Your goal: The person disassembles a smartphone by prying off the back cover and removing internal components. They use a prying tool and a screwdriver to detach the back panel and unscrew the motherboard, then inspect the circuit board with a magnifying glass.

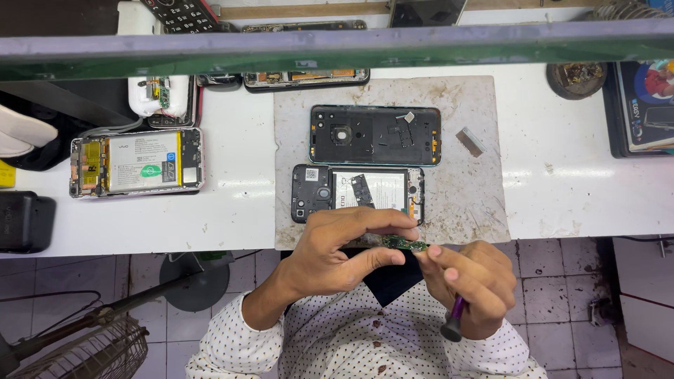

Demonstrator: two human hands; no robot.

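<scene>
Right at the near edge of the worn grey mat (463,203), the left hand (337,253) pinches a small green circuit board (400,243) over open floor, while the right hand (470,281) is wrapped around a purple-handled tool (456,317) and touches the board's end. Just behind sits an opened phone (358,191), then a black back cover (375,135). Another gutted phone (137,163) lies well off left, so there's room on the white bench (583,175).

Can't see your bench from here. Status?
Left hand pinching small green circuit board. Right hand gripping purple-handled tool. Opened phone on mat beyond, nothing in the way.
</scene>
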